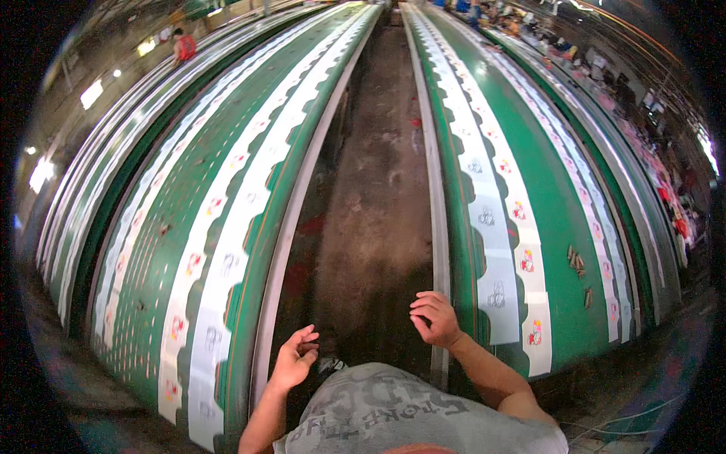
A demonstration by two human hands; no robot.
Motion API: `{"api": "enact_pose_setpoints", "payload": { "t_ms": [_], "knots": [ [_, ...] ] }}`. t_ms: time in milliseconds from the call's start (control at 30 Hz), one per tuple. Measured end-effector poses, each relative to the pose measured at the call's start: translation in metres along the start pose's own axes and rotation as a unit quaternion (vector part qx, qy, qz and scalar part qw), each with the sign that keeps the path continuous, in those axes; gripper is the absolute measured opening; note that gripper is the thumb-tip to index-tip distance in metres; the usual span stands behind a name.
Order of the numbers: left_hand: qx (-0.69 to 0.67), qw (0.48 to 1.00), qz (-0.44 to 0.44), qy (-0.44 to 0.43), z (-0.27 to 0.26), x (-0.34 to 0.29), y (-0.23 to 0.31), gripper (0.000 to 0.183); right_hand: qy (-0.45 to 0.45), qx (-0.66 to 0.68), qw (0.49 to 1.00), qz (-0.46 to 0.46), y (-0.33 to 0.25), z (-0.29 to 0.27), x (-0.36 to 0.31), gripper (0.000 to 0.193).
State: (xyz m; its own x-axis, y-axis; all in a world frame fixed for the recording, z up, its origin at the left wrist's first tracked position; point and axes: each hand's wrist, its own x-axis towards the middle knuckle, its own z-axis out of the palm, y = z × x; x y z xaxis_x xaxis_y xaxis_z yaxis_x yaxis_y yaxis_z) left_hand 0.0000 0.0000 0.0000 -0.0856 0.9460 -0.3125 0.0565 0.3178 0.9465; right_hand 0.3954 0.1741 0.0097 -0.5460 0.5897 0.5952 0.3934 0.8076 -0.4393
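Observation:
My left hand hangs over the aisle beside the long green table on the left. Its fingers are loosely bent and apart, with nothing in them. Near the metal edge of the right-hand green table is my right hand, also empty, its fingers slightly curled and spread. Long white strips with scalloped edges lie along both tables. On the right table, one pale strip bears grey outline prints, and another strip has small red and yellow figures. A similar white strip runs down the left table.
A brown, stained floor stretches away between the tables. Small brown pieces lie on the right table. Far left, a person in red is beside another long table. Piled, mixed items line the right side.

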Motion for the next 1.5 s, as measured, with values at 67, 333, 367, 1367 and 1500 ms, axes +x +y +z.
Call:
{"api": "enact_pose_setpoints", "payload": {
  "t_ms": [67,333,367,1367,1500],
  "knots": [
    [0.007,0.999,0.047,-0.027,-0.011,0.047,0.009,0.068,0.02,-0.034,0.999,-0.03,0.001,-0.005,0.046,0.02],
    [-0.097,0.978,0.167,0.075,-0.099,0.285,0.069,0.055,0.031,-0.05,0.998,-0.006,0.093,0.006,0.248,0.012],
    [-0.142,0.972,0.163,0.091,-0.1,0.316,0.066,0.053,-0.008,-0.034,0.999,-0.018,0.106,0.001,0.257,0.012],
    [0.045,0.995,0.092,0.012,0.026,1.108,0.391,0.044,0.054,-0.112,0.992,0.029,0.827,-0.054,0.721,0.017],
    [0.044,0.994,0.093,0.022,0.019,1.231,0.418,0.041,0.041,-0.131,0.99,-0.014,0.942,-0.055,0.833,0.017]
  ]
}}
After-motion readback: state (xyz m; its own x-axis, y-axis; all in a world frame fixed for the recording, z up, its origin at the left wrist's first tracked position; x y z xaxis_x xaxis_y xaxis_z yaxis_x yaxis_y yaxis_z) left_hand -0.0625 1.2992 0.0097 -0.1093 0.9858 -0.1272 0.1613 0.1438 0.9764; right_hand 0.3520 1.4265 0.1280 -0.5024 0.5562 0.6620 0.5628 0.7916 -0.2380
